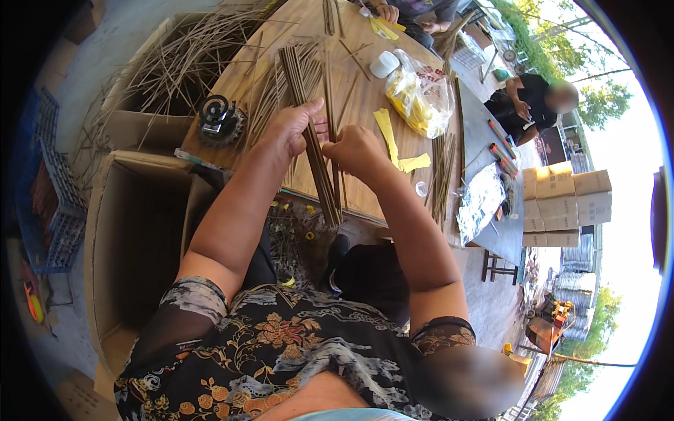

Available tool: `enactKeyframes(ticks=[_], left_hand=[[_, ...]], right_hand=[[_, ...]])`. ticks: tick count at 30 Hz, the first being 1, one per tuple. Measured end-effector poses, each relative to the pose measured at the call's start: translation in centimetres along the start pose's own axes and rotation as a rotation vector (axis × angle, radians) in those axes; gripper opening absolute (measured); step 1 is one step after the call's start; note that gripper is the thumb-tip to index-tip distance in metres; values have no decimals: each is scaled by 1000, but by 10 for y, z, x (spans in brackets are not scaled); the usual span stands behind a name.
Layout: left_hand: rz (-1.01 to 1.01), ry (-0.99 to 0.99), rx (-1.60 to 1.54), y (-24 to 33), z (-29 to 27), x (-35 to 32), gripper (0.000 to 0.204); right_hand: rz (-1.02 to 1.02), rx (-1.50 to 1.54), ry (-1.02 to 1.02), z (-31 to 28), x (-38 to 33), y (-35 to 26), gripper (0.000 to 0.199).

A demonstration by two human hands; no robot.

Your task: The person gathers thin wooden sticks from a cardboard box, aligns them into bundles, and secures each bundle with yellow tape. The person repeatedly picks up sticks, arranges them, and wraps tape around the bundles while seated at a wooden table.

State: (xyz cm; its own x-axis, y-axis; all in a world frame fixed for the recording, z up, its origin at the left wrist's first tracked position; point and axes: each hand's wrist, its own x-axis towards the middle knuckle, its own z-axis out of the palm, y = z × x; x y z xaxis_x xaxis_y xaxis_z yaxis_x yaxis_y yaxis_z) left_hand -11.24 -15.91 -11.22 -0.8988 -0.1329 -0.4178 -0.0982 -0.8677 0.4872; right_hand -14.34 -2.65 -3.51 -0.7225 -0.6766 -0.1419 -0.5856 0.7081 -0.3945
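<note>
A bundle of thin brown sticks [296,74] stands tilted over the edge of the wooden table, its lower end past the edge. My left hand [298,130] is closed around it at mid-length, thumb on top. Just right of the bundle, my right hand [357,153] has its fingers pinched at a few separate brown sticks [328,98]; its fingertips are partly hidden. More loose sticks [263,105] lie on the table left of my hands. Yellow strips [385,133] lie beyond my right hand.
An open cardboard box [140,231] stands left of me, with another box of sticks [182,63] behind it. A black tape dispenser [219,121] sits at the table's left corner. A plastic bag with yellow strips [418,98] lies right. A co-worker's hand [387,12] shows across the table.
</note>
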Motion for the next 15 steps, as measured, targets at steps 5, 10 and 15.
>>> enactKeyframes(ticks=[5, 10, 15], left_hand=[[62, 23, -129, -5, 14, -10, 33], [15, -24, -139, 0, 8, -13, 25], [107, -93, -146, 6, 6, -19, 22]], right_hand=[[-15, -83, -164, -8, -11, -10, 32], [-148, -89, -152, -3, -18, -9, 28], [1, 312, -315, -9, -22, 1, 29]])
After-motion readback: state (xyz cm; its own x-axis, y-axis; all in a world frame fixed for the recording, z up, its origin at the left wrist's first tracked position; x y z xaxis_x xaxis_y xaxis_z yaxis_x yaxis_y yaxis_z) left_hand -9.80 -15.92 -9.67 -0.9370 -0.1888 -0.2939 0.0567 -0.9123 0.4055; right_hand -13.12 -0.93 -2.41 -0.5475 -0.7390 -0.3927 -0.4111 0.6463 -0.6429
